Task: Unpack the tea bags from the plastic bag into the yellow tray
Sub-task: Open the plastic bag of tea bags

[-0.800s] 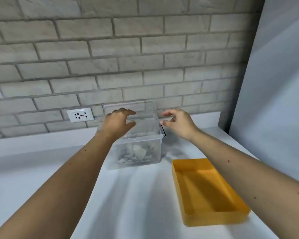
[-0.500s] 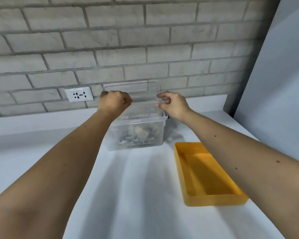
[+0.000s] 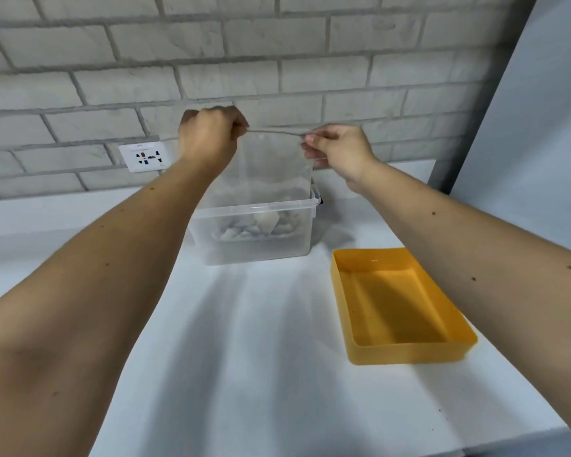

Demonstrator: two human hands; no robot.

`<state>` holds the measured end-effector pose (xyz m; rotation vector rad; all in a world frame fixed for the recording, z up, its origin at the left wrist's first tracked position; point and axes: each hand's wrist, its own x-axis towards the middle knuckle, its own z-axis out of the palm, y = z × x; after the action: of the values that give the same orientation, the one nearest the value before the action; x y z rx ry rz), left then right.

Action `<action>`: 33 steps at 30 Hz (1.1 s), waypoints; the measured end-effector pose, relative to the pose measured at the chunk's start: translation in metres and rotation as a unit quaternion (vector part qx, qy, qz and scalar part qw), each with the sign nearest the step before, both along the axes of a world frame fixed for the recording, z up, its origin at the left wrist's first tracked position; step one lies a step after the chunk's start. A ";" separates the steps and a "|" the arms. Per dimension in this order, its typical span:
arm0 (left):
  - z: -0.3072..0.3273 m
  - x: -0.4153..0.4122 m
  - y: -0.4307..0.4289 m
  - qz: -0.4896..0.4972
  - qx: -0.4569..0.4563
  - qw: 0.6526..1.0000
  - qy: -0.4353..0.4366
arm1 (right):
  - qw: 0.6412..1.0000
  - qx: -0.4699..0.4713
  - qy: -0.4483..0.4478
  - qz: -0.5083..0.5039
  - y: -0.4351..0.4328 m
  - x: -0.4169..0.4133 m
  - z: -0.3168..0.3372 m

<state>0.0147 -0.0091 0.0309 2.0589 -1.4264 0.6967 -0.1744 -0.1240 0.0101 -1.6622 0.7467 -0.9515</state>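
Note:
A clear plastic bag (image 3: 271, 166) hangs upright out of a clear plastic box (image 3: 254, 225) at the back of the white table. My left hand (image 3: 208, 136) grips the bag's top left corner. My right hand (image 3: 337, 150) pinches the top right corner, and the top edge is stretched taut between them. Several pale tea bags (image 3: 254, 225) lie in the bag's bottom, seen through the box wall. The yellow tray (image 3: 406, 351) sits to the right of the box, nearer to me, with nothing inside.
A brick wall runs right behind the box, with a white socket plate (image 3: 142, 156) at the left. A grey panel (image 3: 524, 127) rises on the right. The white table (image 3: 244, 357) ends at its front edge near the lower right.
Both hands closed on the bag's top corners and lifted it, so the bag now stands taller above the box. The view has shifted upward.

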 end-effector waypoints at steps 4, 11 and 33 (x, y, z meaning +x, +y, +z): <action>0.027 -0.009 0.007 -0.030 -0.075 0.997 -0.014 | 0.998 -0.030 -0.053 0.009 0.007 -0.012 0.032; 0.095 -0.016 0.029 -0.112 -0.220 0.968 -0.038 | 0.983 -0.118 -0.139 0.023 0.042 -0.039 0.098; -0.042 -0.086 0.143 -0.155 0.041 0.968 0.196 | 0.998 0.029 -0.012 0.052 0.110 -0.098 -0.046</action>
<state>-0.0708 0.1343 -0.0114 1.8411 -1.5064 0.0965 -0.2728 -0.0145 -0.0361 -1.6218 0.6586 -0.8667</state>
